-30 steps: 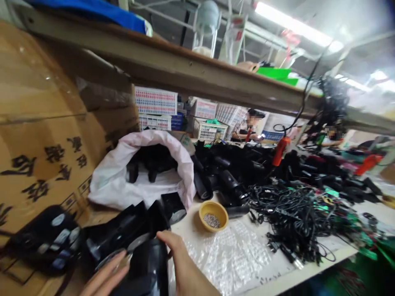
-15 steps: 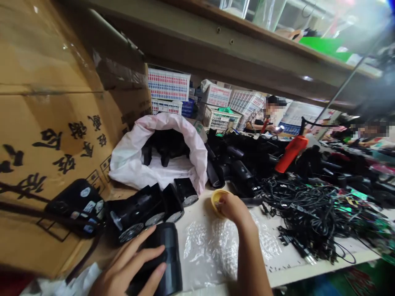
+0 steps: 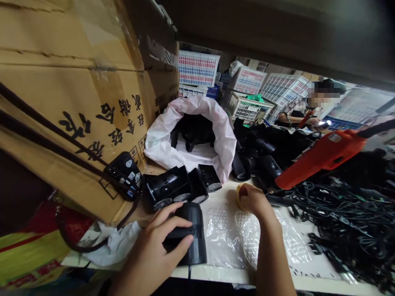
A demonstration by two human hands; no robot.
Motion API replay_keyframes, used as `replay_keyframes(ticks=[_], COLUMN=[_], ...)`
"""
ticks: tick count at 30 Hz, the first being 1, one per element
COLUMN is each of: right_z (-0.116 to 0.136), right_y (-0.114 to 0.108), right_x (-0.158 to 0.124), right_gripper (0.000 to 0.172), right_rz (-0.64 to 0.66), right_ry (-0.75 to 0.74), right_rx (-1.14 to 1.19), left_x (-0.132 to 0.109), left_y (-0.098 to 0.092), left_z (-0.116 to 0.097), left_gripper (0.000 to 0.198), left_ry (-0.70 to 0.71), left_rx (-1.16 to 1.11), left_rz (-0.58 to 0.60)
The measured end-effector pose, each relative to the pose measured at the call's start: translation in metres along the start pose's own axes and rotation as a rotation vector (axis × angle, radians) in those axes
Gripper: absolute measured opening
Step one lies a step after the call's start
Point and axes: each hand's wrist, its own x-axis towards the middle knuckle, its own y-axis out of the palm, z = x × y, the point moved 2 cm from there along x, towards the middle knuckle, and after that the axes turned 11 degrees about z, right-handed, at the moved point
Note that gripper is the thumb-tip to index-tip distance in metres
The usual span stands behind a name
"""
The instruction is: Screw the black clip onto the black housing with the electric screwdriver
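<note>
My left hand is closed around a black hair dryer body, which lies on the white tabletop near the front edge. Its thumb and fingers press on the dryer's side. My right hand reaches into a small yellow bowl, with the fingertips pinched together inside. Whatever they hold is hidden. Under my right forearm lies clear bubble wrap. Several more black dryer bodies with round grilles are grouped just beyond my left hand.
A white sack holding black parts stands behind. To the right, a red electric screwdriver hangs above tangled black cords. A cardboard box and small black bag flank the left. A co-worker is beyond, near plastic crates.
The view has swung, so the scene sits further right and the red screwdriver looks much larger. My left hand stays on the dryer body and my right hand stays in the yellow bowl.
</note>
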Motion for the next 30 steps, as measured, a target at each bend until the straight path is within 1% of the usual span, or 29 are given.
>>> replay_keyframes(ticks=[3,5,7,9,11,13,14,15,16,18,19,20,22,24,27,30], right_z=[0.006,0.011,0.018,0.029,0.044,0.060,0.067,0.074,0.079,0.084,0.085,0.086,0.085,0.083,0.082,0.084], right_y=[-0.003,-0.006,-0.007,-0.003,0.010,0.032,0.045,0.058,0.070,0.089,0.094,0.097,0.095,0.086,0.074,0.071], right_x=[-0.007,-0.016,-0.028,-0.046,-0.069,-0.096,-0.109,-0.120,-0.129,-0.139,-0.140,-0.138,-0.130,-0.118,-0.106,-0.103], right_gripper=[0.007,0.007,0.011,0.022,0.031,0.028,0.024,0.021,0.019,0.016,0.015,0.014,0.012,0.011,0.012,0.010], right_rz=[-0.145,-0.232,-0.262,-0.213,-0.076,0.126,0.204,0.239,0.202,0.082,0.034,0.021,0.061,0.110,0.162,0.232], right_ry=[-0.073,-0.105,-0.180,-0.303,-0.455,-0.576,-0.598,-0.593,-0.574,-0.534,-0.519,-0.517,-0.545,-0.587,-0.608,-0.621], right_rx=[0.128,0.235,0.359,0.475,0.638,0.870,0.970,1.063,1.142,1.258,1.297,1.321,1.342,1.338,1.320,1.289], left_x=[0.003,0.005,0.007,0.009,0.010,0.011,0.011,0.011,0.011,0.011,0.011,0.011,0.013,0.014,0.016,0.015], left_y=[-0.002,-0.004,-0.006,-0.007,-0.007,-0.006,-0.005,-0.004,-0.003,-0.001,0.000,0.002,0.005,0.008,0.010,0.007], left_z=[0.001,0.002,0.002,0.002,0.002,0.002,0.002,0.003,0.003,0.003,0.002,0.002,0.002,0.003,0.004,0.004], left_gripper=[0.017,0.014,0.012,0.012,0.012,0.013,0.014,0.015,0.016,0.017,0.016,0.015,0.013,0.013,0.014,0.014], left_ry=[-0.050,-0.050,-0.042,-0.044,-0.048,-0.075,-0.094,-0.112,-0.127,-0.124,-0.108,-0.091,-0.046,-0.007,-0.002,-0.032], left_rx=[-0.055,-0.072,-0.100,-0.138,-0.179,-0.223,-0.248,-0.270,-0.287,-0.310,-0.314,-0.315,-0.298,-0.271,-0.259,-0.248], left_rz=[0.087,0.107,0.119,0.116,0.107,0.104,0.108,0.111,0.109,0.092,0.080,0.063,0.027,0.011,0.034,0.075])
